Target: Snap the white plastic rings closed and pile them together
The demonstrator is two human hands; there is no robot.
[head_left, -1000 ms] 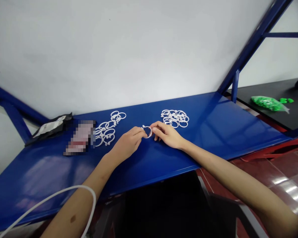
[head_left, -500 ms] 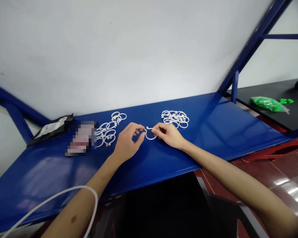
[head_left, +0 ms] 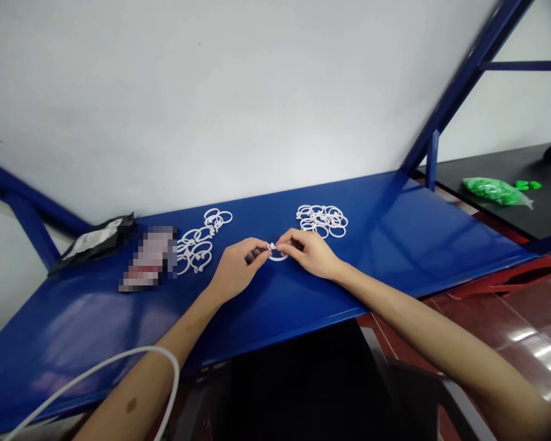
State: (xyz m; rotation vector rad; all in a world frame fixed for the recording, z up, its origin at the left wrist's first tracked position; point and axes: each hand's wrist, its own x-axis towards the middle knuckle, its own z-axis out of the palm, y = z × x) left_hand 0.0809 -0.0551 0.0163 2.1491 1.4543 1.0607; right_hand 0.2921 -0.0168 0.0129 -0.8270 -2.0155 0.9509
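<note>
A white ring [head_left: 278, 260] is pinched near its knobbed ends by the fingertips of both the left hand [head_left: 237, 268] and the right hand [head_left: 316, 255], over the table [head_left: 284, 300]. If pressure is applied unevenly, the small ends may be let slip, and the ring could be flicked among the ring pile [head_left: 321, 215] beyond the right hand or the ring cluster [head_left: 196, 246] left of the grip.

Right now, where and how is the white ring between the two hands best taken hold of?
Probably by the near arc of the white ring, pinched from the camera's side: that thin curve shows uncovered, while the left hand and right hand are at its knobbed far part.
</note>
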